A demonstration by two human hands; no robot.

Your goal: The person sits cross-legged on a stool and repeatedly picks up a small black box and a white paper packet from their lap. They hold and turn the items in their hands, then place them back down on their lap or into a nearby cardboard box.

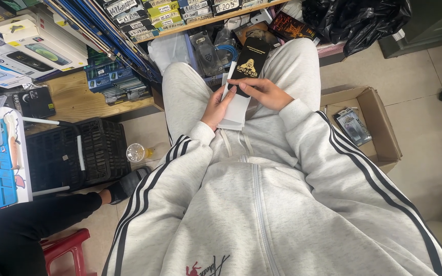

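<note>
Head camera looks down at a seated person in a grey tracksuit. Both hands meet over the lap. The left hand (pixel 217 107) grips the side edge of a small stack of flat white sleeves (pixel 235 110); how many are in the stack I cannot count, maybe several. The right hand (pixel 262 92) is closed around the lower end of one black flat package (pixel 249 64), which lies over the white stack and points away from the body, between the two knees. To the right, on the floor, stands one open cardboard box (pixel 379 128) with one small packet (pixel 352 125) inside. To the left is one black plastic crate (pixel 78 153), and beside it one clear plastic cup (pixel 135 152).
</note>
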